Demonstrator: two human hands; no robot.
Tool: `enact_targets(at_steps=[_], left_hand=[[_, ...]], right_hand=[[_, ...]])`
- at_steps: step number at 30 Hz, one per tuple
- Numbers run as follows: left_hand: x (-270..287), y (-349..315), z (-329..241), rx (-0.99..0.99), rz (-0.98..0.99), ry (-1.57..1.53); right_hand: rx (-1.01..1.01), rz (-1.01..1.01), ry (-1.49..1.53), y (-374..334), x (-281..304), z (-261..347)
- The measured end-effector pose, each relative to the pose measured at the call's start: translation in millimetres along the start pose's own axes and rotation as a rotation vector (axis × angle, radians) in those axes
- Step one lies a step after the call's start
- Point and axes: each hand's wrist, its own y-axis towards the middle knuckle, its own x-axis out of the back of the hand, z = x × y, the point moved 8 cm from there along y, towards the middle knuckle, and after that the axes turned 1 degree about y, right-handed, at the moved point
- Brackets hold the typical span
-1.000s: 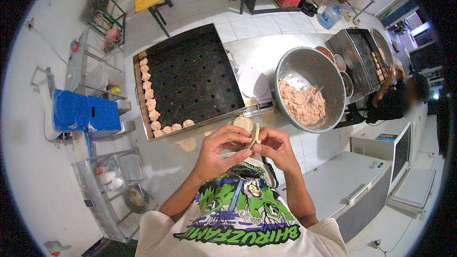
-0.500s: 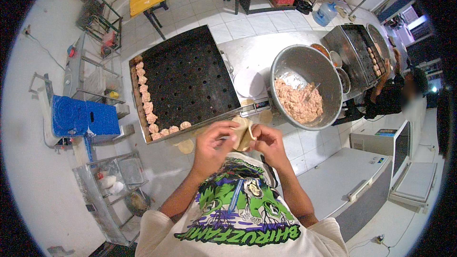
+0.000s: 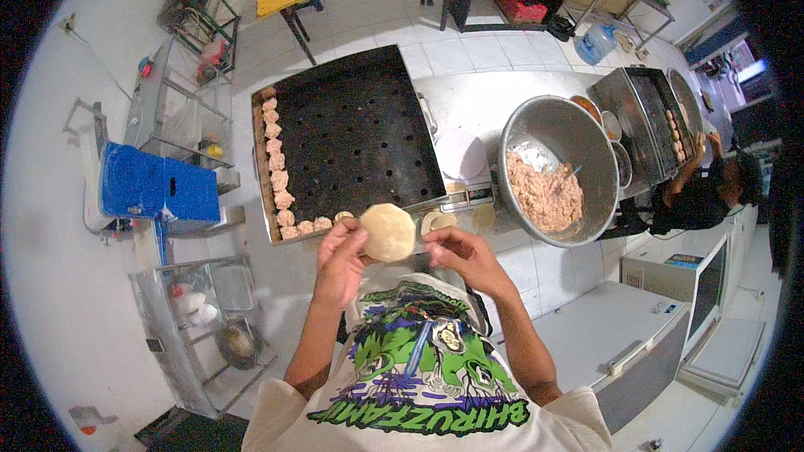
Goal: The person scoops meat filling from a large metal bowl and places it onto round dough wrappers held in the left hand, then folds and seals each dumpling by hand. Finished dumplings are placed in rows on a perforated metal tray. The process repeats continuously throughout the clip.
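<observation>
My left hand (image 3: 337, 261) pinches a round, pale dough wrapper (image 3: 388, 233) by its left edge, and the disc's flat face shows. To its right, my right hand (image 3: 462, 256) is closed, thumb and forefinger at the edge of another pale wrapper (image 3: 437, 221), partly hidden by the fingers. Just beyond my hands is a black perforated tray (image 3: 352, 130). Lumps of pinkish filled dough (image 3: 280, 178) line its left side and near left edge. A big metal bowl (image 3: 610, 192) at the right holds pink minced filling (image 3: 544, 197) with a utensil in it.
A small scale (image 3: 467, 194) and a white round lid or plate (image 3: 461, 154) sit between tray and bowl. Small bowls (image 3: 611, 125) and a second tray (image 3: 641, 109) stand farther right, where a person in black (image 3: 699, 197) works. A white chest freezer (image 3: 599, 335) is at the lower right.
My hands have moved apart, and the wrapper in my left hand now faces up flat, separate from the one at my right. The whole view has shifted slightly.
</observation>
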Motion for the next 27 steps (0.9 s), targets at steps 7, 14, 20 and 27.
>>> enact_targets(at_steps=[7,14,20,27], left_hand=[[-32.9,-11.0,-36.7,-0.444,-0.014,0.643],[-60.5,-15.4,-26.0,-0.174,0.394,0.433],[-71.3,-12.8,-34.2,-0.119,0.464,0.396],[-77.0,-13.2,-34.6,-0.155,0.497,0.417]], right_hand=[[0.125,-0.048,0.043,4.9,-31.0,21.7],[0.117,0.104,0.232,-9.9,-38.8,65.1],[0.161,0.088,0.233,-16.5,-33.3,80.6],[0.223,0.056,0.103,-21.1,-33.1,89.2]])
